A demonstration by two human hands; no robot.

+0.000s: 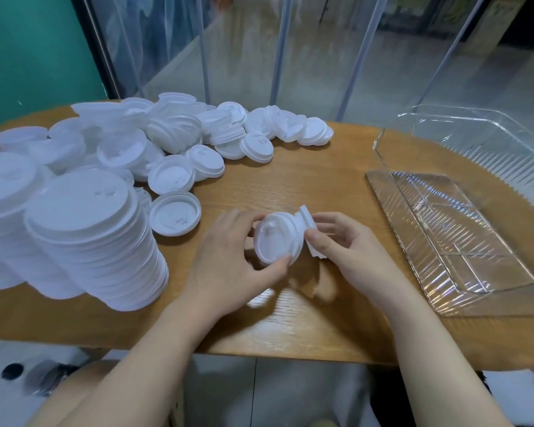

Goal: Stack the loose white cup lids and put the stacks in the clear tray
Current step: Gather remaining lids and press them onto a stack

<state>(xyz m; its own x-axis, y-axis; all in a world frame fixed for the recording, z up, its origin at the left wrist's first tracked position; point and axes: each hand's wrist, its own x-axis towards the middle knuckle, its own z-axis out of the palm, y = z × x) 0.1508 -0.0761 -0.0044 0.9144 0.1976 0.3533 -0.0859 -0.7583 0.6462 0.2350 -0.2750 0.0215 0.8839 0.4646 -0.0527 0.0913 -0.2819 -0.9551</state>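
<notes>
**Both hands worked a small stack of lids over the desk**

The left hand [228, 257] held a short stack of white round plastic cup lids [275, 238] above the wooden desk [315, 186], thumb at the lower rim and fingers [228, 217] curled over the top edge. The stack was tipped on its side, so the hollow underside of the end lid faced the camera, showing a raised rim and a small moulded tab. How many lids it held could not be told; ridged edges hinted at several.

The right hand [339, 241] met it from the other side, pinching a further white lid [308, 218] edge-on against the far end of the stack, fingers clamped on that lid.

To the left stood two tall stacks of white lids [84, 241], side by side at the desk's near-left corner, each lid showing a flat top with a small sip slot. Behind them sprawled a loose heap of white lids [173, 134] stretching across the back of the desk, too many and too jumbled to count. One single upturned lid [174, 217] lay flat just left of the hands, apart from them.

On the right sat one clear ribbed plastic tray [444, 229] with nothing visible inside, its far wall rising transparent at the back. Well apart from the hands it was, with bare wood between.
</notes>
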